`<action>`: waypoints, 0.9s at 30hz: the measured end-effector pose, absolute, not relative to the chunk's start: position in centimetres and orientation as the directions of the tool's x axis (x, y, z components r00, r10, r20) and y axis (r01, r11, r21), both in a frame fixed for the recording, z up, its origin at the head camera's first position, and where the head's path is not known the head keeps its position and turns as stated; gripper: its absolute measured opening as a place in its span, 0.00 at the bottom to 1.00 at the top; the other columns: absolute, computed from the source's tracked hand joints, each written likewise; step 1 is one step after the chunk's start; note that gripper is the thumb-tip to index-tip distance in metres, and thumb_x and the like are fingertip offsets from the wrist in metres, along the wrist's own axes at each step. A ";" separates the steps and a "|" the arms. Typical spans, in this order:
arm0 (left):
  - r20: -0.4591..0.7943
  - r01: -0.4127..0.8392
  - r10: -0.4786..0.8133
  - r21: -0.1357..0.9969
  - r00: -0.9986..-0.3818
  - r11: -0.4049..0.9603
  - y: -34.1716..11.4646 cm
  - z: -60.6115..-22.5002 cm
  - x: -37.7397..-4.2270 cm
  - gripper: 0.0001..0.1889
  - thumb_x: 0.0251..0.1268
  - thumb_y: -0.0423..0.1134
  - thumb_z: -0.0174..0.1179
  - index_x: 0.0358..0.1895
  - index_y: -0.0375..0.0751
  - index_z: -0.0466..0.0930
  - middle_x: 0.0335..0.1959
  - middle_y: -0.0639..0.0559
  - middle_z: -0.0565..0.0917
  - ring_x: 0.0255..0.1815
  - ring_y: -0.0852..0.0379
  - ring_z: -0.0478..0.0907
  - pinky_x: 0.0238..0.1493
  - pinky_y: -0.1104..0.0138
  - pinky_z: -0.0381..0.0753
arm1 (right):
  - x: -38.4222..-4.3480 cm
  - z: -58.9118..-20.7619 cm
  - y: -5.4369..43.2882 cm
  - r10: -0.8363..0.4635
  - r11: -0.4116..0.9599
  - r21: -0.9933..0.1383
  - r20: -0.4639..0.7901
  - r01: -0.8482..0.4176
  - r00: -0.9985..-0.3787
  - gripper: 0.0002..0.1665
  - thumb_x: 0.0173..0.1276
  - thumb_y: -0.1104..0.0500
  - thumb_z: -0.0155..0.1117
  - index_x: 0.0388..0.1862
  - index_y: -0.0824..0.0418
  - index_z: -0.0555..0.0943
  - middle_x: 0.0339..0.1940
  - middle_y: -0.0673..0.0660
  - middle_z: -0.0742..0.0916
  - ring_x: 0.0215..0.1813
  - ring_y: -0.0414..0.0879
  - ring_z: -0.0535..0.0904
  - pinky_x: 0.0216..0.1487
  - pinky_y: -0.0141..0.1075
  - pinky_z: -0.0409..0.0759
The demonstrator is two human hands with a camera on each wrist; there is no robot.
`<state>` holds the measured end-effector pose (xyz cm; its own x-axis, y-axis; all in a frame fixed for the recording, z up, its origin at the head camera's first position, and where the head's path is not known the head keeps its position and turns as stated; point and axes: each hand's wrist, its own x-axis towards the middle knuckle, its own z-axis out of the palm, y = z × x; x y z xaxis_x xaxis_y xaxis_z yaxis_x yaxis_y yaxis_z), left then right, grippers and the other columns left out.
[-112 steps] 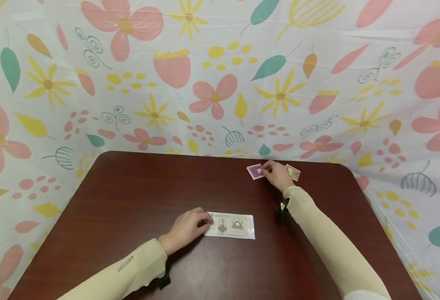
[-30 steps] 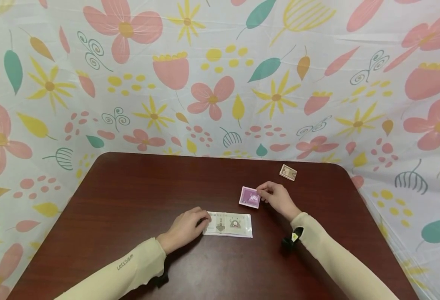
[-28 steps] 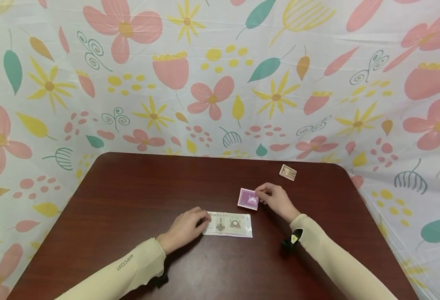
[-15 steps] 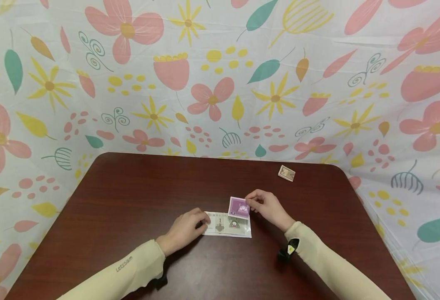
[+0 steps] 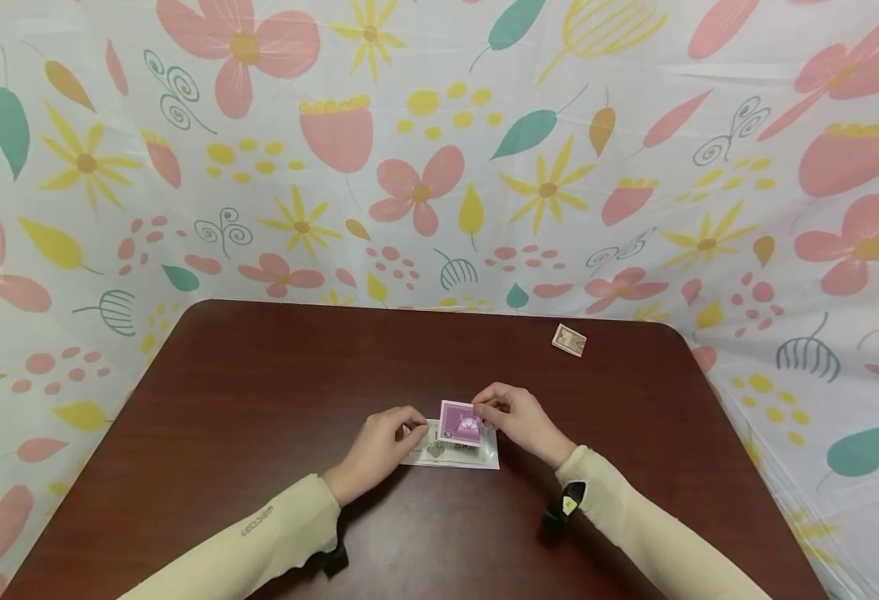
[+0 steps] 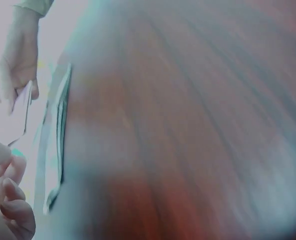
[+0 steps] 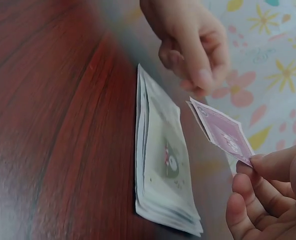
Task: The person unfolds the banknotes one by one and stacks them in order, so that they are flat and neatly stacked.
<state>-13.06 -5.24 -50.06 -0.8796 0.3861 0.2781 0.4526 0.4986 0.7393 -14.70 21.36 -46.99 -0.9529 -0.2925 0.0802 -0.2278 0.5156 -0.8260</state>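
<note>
My right hand [image 5: 521, 418] pinches the right edge of a small purple printed note [image 5: 459, 422] with a pale cartoon figure and a white border. In the right wrist view this note [image 7: 226, 134] is tilted and shows more than one layer. It is held over a stack of longer pale-green play banknotes [image 5: 450, 452], which lies flat and has a cartoon print and several loose edges. My left hand [image 5: 379, 442] hovers at the stack's left end with loosely curled fingers and nothing between them. Its fingertips come close to the purple note's near corner in the right wrist view.
A small brown-and-cream printed card [image 5: 569, 340] lies near the back right of the dark red-brown table [image 5: 297, 358]. Behind the table hangs a white cloth [image 5: 424, 192] printed with flowers and leaves.
My right hand has brought the purple note from the back of the table toward me and leftward, over the banknote stack. My left hand has lifted off the stack's left end.
</note>
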 end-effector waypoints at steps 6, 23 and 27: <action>0.176 0.286 0.302 0.883 -0.937 0.373 -4.2 -49.9 -13.2 0.03 0.72 0.41 0.68 0.39 0.47 0.86 0.31 0.60 0.85 0.27 0.66 0.75 0.30 0.71 0.75 | -14.7 -46.5 20.6 -0.306 0.510 -0.826 0.088 -0.241 -0.948 0.02 0.72 0.64 0.68 0.41 0.61 0.87 0.30 0.52 0.88 0.31 0.40 0.81 0.34 0.32 0.78; 0.174 0.238 0.223 0.921 -0.959 0.307 -3.8 -50.1 -13.2 0.03 0.68 0.36 0.71 0.35 0.46 0.88 0.30 0.57 0.84 0.24 0.65 0.72 0.28 0.72 0.71 | -14.9 -46.1 19.7 -0.322 0.507 -0.823 0.097 -0.258 -0.942 0.03 0.72 0.65 0.68 0.42 0.62 0.86 0.30 0.51 0.88 0.30 0.40 0.81 0.34 0.32 0.80; 0.153 0.214 0.217 0.931 -0.964 0.295 -3.8 -49.9 -13.2 0.02 0.68 0.37 0.70 0.36 0.45 0.88 0.30 0.55 0.86 0.20 0.65 0.72 0.22 0.71 0.75 | -14.9 -46.1 19.7 -0.318 0.494 -0.832 0.096 -0.251 -0.943 0.03 0.72 0.66 0.68 0.42 0.62 0.86 0.31 0.53 0.88 0.31 0.42 0.83 0.34 0.32 0.80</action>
<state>-13.22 -3.79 -49.93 -0.9641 0.2170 0.1529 0.2140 0.2947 0.9313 -14.90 19.68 -46.07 -0.9432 -0.3182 0.0961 -0.2515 0.4942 -0.8322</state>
